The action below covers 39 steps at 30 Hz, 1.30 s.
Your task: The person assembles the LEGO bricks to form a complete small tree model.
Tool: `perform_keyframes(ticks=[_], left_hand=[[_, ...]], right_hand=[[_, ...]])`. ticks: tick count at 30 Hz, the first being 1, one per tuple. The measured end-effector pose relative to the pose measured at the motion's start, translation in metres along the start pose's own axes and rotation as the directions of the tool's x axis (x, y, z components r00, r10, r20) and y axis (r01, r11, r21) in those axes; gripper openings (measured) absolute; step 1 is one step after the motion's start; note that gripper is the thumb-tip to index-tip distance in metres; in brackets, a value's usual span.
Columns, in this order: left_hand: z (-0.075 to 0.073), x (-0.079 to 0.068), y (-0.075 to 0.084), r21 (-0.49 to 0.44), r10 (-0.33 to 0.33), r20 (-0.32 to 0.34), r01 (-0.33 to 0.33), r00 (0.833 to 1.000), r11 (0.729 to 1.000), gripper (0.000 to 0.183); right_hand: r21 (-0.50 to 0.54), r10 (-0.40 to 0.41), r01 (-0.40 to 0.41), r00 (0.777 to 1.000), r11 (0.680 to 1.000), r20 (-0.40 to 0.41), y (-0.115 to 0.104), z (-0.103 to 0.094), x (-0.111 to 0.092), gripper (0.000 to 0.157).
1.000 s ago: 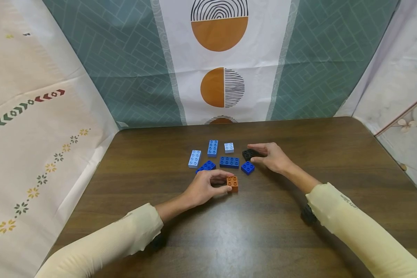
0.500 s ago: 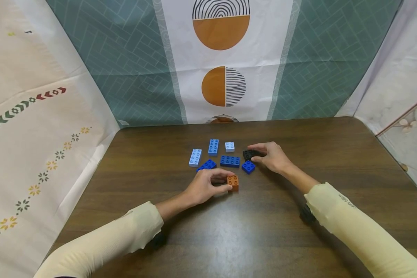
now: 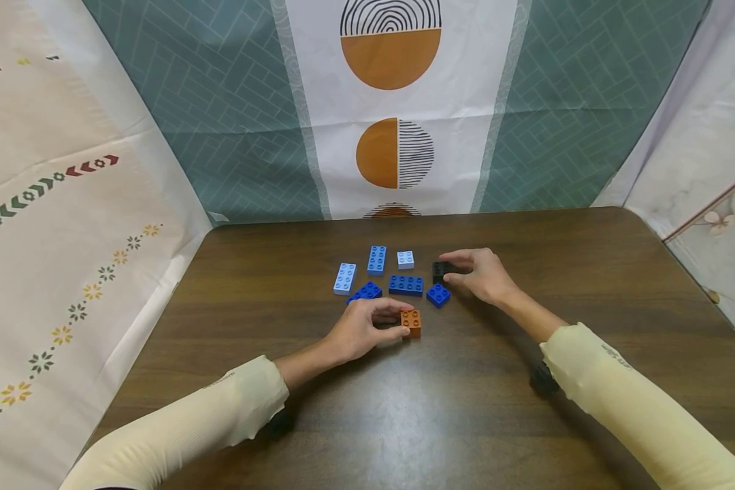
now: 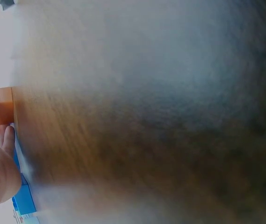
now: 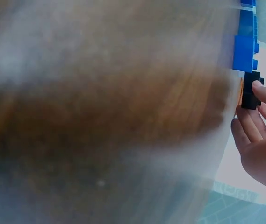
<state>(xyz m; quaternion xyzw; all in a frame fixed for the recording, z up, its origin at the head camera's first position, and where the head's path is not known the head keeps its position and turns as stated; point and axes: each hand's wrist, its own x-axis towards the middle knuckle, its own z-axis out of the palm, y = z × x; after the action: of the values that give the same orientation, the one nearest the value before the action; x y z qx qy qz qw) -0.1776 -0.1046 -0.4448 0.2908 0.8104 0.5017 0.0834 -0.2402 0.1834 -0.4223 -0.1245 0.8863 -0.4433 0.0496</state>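
Note:
My left hand (image 3: 361,329) pinches an orange building brick (image 3: 411,323) between thumb and fingers at the table's middle. In the left wrist view the orange brick (image 4: 1,105) shows upright beside the fingertips. My right hand (image 3: 482,275) holds a black building brick (image 3: 439,272) farther back and to the right. The right wrist view shows the thumb on one face of the black brick (image 5: 251,91), with the fingers at its other side. Close in front of the black brick lies a small blue brick (image 3: 438,295).
A long blue brick (image 3: 405,285) lies between the hands. Behind are a pale small brick (image 3: 405,259), a mid-blue brick (image 3: 376,260) and a light-blue brick (image 3: 345,279). The left hand partly hides another blue brick (image 3: 367,291). All rest on the brown table (image 3: 269,272).
The black brick has turned and shifted slightly right in my right hand, a little away from the long blue brick. My left hand and the orange brick stay put.

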Motion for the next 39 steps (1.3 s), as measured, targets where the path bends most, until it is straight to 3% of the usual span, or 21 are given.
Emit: perform_keyframes(ticks=[8, 14, 25, 39], left_hand=[[0.000, 0.000, 0.000, -0.006, -0.004, -0.007, 0.004, 1.000, 1.000, 0.036], [0.000, -0.001, 0.000, -0.019, -0.017, 0.000, 0.017, 1.000, 1.000, 0.036], [0.000, -0.002, -0.002, -0.035, -0.023, 0.010, 0.023, 1.000, 0.999, 0.037], [0.000, -0.002, -0.002, 0.002, -0.017, 0.008, 0.017, 1.000, 1.000, 0.040]], right_hand=[[0.000, -0.049, 0.049, 0.999, 0.999, -0.008, -0.009, -0.004, -0.004, 0.043], [0.069, -0.092, 0.091, 0.996, 0.994, 0.011, -0.019, -0.003, -0.013, 0.043], [0.203, -0.163, 0.146, 0.984, 0.968, 0.073, -0.040, 0.010, -0.037, 0.044], [0.241, -0.224, 0.181, 0.961, 0.953, 0.163, -0.052, 0.032, -0.064, 0.040]])
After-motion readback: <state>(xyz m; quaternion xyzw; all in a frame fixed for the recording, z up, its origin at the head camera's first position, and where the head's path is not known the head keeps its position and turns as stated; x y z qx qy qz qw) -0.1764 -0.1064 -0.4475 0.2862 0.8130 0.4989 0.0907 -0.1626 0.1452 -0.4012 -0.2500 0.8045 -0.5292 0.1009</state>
